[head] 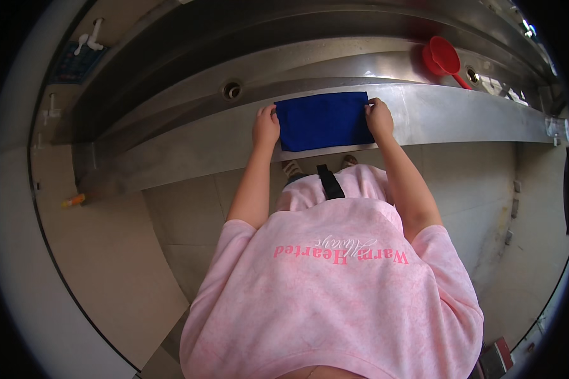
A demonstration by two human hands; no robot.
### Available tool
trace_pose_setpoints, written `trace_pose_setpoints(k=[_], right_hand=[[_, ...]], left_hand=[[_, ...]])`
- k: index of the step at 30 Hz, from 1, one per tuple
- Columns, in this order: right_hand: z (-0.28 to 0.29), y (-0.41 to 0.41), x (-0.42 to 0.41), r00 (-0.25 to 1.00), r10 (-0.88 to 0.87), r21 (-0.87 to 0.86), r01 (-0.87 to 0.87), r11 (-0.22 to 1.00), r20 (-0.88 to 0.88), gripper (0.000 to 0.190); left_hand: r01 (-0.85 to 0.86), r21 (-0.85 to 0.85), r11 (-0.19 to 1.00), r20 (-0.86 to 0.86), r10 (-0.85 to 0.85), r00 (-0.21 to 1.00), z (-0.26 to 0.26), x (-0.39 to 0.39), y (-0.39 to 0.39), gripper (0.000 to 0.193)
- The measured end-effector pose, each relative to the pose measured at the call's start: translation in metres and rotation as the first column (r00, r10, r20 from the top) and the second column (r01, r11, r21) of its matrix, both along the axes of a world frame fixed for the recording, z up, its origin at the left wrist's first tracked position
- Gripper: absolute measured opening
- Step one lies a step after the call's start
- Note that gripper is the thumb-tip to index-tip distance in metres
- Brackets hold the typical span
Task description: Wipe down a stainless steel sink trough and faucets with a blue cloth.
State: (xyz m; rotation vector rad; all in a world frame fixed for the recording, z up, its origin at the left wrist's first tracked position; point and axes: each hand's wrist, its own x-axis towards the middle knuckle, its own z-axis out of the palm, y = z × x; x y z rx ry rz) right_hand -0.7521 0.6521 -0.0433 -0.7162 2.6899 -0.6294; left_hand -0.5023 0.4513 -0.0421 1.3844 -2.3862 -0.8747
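Note:
A dark blue cloth (325, 121) lies spread as a rectangle over the front ledge of a stainless steel trough sink (189, 149). My left hand (266, 124) pinches its left edge near the upper corner. At the opposite edge, my right hand (378, 117) has the cloth between thumb and fingers, also near the upper corner. The cloth looks flat, and its lower edge comes close to the ledge's front rim.
A red plastic dipper (442, 57) rests in the trough at the right, its handle over the ledge, beside a drain (472, 75). Another drain (231, 90) is left of the cloth. White taps (91, 41) are on the left wall. Tiled floor shows below.

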Motion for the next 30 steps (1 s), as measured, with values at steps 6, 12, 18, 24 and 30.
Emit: trace_pose_setpoints(k=[6,12,18,24,30], right_hand=[[0.009,-0.002,0.004,0.998,-0.008,-0.023,0.007,1.0,-0.069,0.017],[0.01,-0.002,-0.005,0.999,-0.019,-0.038,0.018,0.999,-0.033,0.017],[0.007,-0.004,-0.002,0.997,-0.01,-0.103,0.018,0.994,0.073,0.024],[0.015,-0.008,-0.007,0.999,-0.034,-0.198,0.025,0.98,-0.042,0.028],[-0.002,-0.001,-0.01,1.0,0.001,-0.204,-0.001,0.979,0.002,0.031]], left_hand=[[0.051,0.037,0.998,0.153,-0.056,0.987,0.004,-0.011,0.002,0.019],[0.037,-0.058,0.998,0.131,-0.029,0.991,0.005,-0.019,0.006,0.007],[0.081,0.013,0.997,0.244,-0.082,0.966,0.001,-0.023,-0.005,0.008],[0.059,-0.05,0.997,0.122,-0.052,0.991,0.013,-0.032,-0.011,0.007],[-0.029,-0.075,0.997,0.13,0.038,0.991,0.008,-0.033,-0.011,0.012]])
